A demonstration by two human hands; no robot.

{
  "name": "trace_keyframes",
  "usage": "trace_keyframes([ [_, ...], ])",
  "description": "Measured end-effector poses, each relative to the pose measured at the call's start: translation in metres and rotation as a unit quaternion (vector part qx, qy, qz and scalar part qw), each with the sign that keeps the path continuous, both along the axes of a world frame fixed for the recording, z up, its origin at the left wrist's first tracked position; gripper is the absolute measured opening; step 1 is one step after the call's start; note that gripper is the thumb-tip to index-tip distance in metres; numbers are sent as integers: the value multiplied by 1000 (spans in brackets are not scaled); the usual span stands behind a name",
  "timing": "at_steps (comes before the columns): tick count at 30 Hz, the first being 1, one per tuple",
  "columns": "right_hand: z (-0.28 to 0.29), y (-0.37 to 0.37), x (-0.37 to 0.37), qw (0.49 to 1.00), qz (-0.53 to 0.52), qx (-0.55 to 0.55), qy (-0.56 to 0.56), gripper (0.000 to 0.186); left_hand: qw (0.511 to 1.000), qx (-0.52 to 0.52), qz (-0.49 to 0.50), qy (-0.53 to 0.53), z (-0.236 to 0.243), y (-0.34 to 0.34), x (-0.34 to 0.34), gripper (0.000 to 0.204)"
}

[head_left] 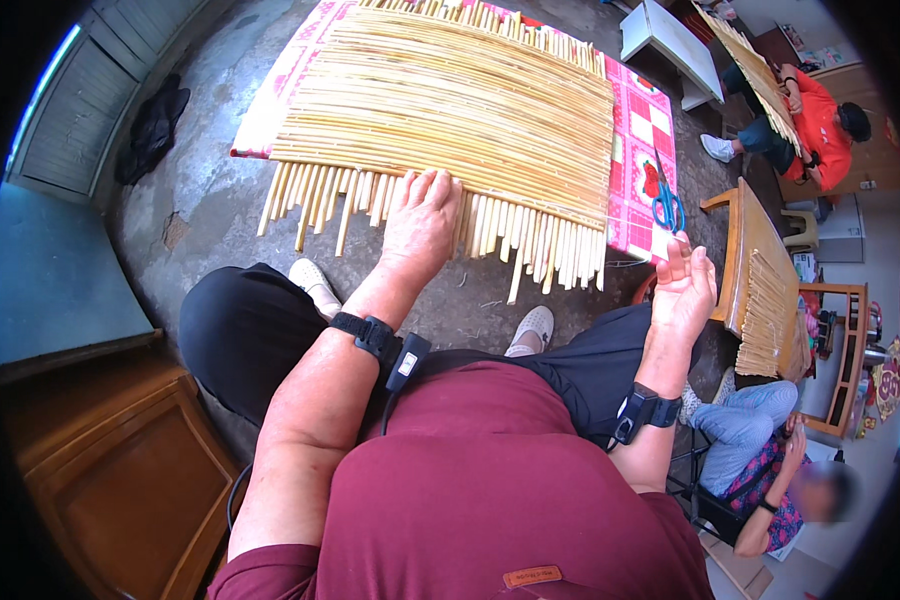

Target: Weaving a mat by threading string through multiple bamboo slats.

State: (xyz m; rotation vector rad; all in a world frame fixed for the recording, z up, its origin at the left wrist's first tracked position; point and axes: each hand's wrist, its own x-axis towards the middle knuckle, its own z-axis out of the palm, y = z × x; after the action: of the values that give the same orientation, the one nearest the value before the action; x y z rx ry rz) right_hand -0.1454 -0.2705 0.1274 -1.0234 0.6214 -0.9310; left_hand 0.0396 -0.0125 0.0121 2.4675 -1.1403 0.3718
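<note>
A mat of pale yellow sticks [450, 110] lies on a table with a pink checked cover [638, 130], its uneven stick ends jutting over the near edge. My left hand [420, 220] rests on that edge, fingers together and bent onto the sticks. At the right, a thin white string runs from the mat toward my right hand [684, 280], whose palm is turned up with fingers curled around the string, partly hidden. Just above that hand, blue-handled scissors [668, 208] lie on the cover.
A person in orange [820, 140] holds another stick mat at upper right; a seated person [760, 470] is at lower right beside a wooden table [735, 230] bearing sticks. A wooden cabinet [120, 460] stands left; a dark item [153, 125] lies on the concrete floor.
</note>
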Motion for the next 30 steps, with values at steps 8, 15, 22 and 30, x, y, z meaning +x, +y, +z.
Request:
trace_keyframes([
  [8,31,17,20,996,61,7,-65,16,1000,22,-1,6,0,1,0,47],
  [15,55,64,54,975,111,-182,60,8,1000,15,-2,16,1,0,-1,47],
  [22,41,97,82,826,188,-432,310,2,1000,16,-5,15,1,3,0,48],
  [30,7,99,110,740,256,-500,369,7,1000,19,-3,15,0,2,-1,47],
])
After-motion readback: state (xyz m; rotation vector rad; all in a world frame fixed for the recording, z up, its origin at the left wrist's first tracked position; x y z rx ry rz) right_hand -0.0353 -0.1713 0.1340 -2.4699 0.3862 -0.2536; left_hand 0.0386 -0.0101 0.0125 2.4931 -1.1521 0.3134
